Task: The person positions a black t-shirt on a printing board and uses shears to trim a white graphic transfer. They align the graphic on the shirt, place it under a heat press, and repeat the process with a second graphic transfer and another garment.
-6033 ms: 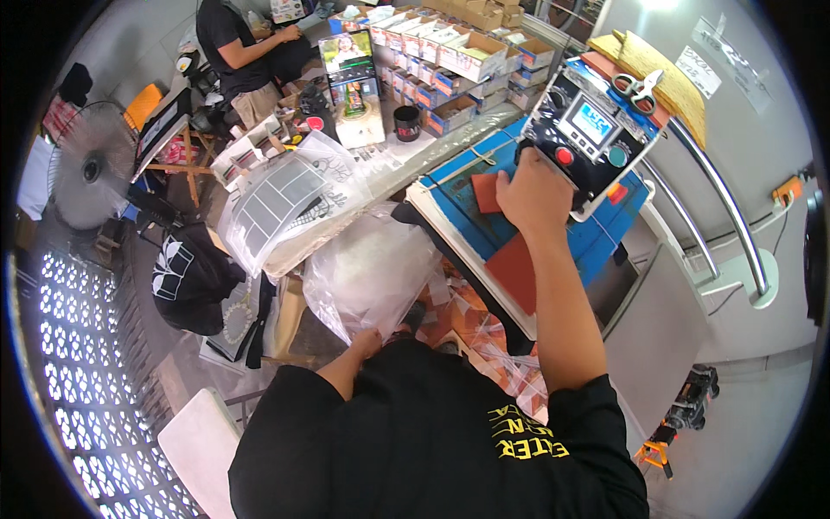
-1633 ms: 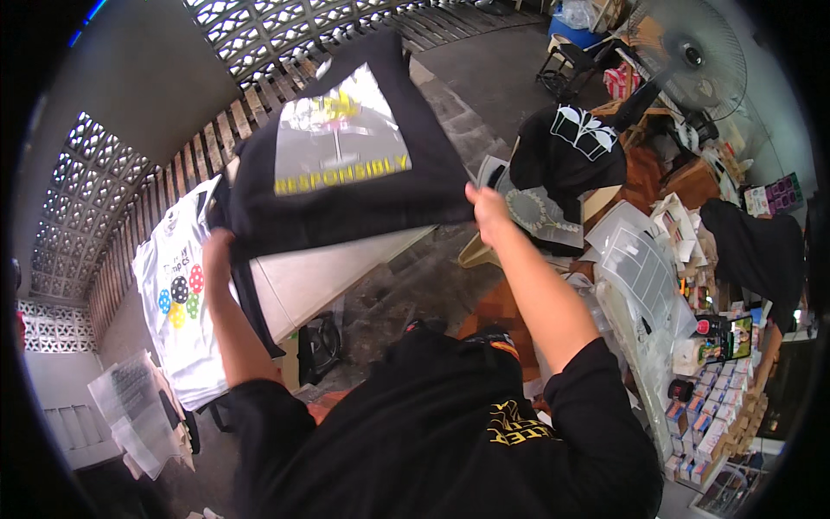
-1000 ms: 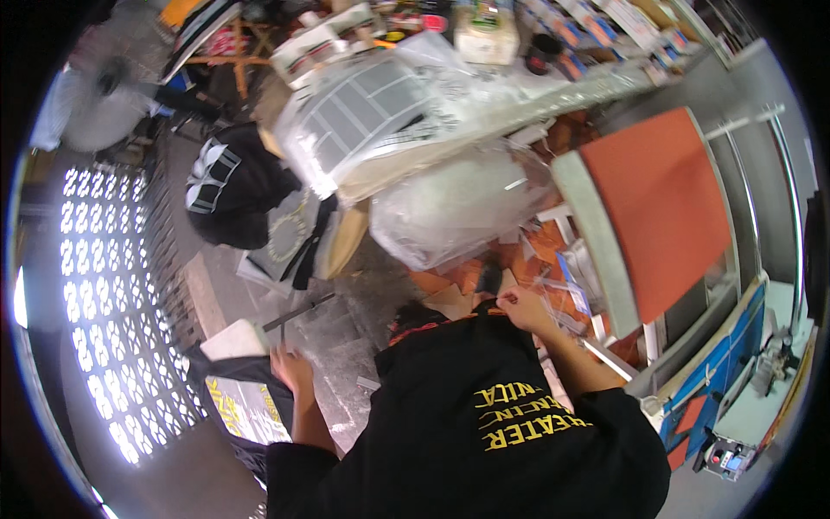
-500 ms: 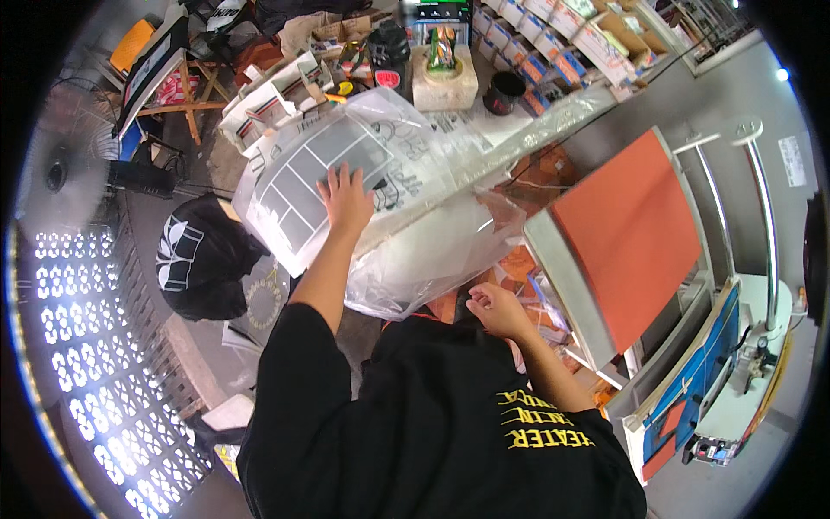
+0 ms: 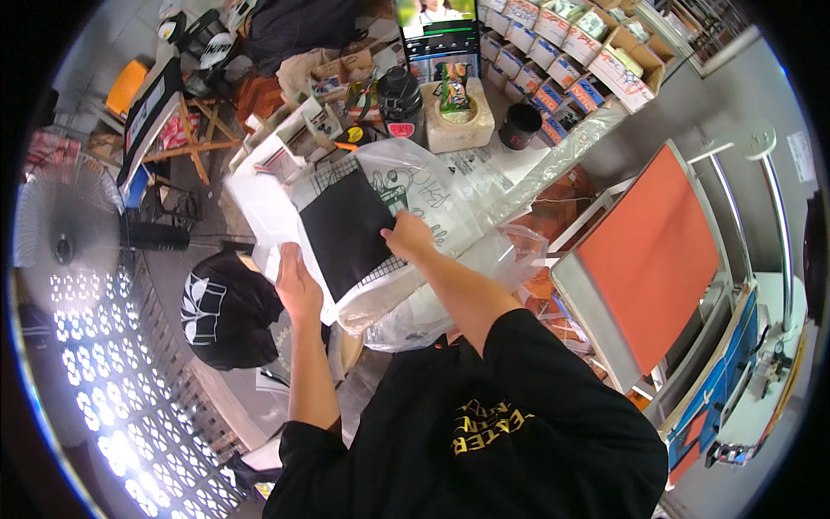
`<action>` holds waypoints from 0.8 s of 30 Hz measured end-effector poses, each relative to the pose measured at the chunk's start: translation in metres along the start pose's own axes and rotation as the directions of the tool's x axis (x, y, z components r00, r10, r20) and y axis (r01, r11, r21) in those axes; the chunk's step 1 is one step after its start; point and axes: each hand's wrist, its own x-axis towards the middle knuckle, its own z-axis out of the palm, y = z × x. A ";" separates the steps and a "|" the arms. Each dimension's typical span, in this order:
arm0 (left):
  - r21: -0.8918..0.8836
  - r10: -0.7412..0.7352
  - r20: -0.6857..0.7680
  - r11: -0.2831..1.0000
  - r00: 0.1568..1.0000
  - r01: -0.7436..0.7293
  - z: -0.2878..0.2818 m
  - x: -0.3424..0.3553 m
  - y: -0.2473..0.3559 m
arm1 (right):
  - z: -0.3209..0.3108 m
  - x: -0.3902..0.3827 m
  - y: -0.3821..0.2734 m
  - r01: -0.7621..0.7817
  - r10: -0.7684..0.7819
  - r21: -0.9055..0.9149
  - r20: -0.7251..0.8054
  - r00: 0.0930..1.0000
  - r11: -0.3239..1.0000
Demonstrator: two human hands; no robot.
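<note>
A black rectangular sheet lies tilted on the work surface, over a white mat with black grid lines. My left hand is closed on the near edge of a white sheet, which is lifted and slightly blurred along the black sheet's left side. At the black sheet's right edge, my right hand pinches it with thumb and fingers; the fingertips are partly hidden. Clear plastic with handwriting and a drawing spreads beneath and to the right.
A black cap sits at left, near a running fan. Behind the surface stand a white block with a snack packet, a black jar, a phone-like screen and stacked boxes. An orange-topped heat press stands at right.
The grey sheet with white lines is no longer seen; a black sheet shows there. My left hand came back and took a white sheet, while my right hand reached forward to the black one.
</note>
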 end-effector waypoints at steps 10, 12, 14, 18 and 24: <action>-0.203 0.311 0.612 0.950 0.727 -0.236 0.077 -0.013 0.014 | -0.105 -0.153 0.093 -0.560 -0.047 0.829 0.559 0.828 -0.010; -0.042 0.259 0.710 0.944 0.655 -0.328 0.101 -0.036 -0.001 | -0.131 -0.202 0.099 -0.482 -0.131 0.857 0.465 0.876 -0.183; -0.096 0.424 0.664 0.865 0.616 -0.492 0.095 -0.039 0.034 | -0.126 -0.244 0.116 -0.339 0.011 0.928 0.345 0.939 -0.155; -0.422 0.438 0.787 0.896 0.435 -0.139 0.117 -0.075 0.076 | -0.121 -0.308 0.119 -0.115 0.253 0.983 0.149 0.956 -0.144; -0.164 0.305 0.952 0.509 0.001 0.845 0.126 -0.186 0.165 | -0.148 -0.383 0.142 0.031 0.114 0.995 -0.020 0.993 -0.099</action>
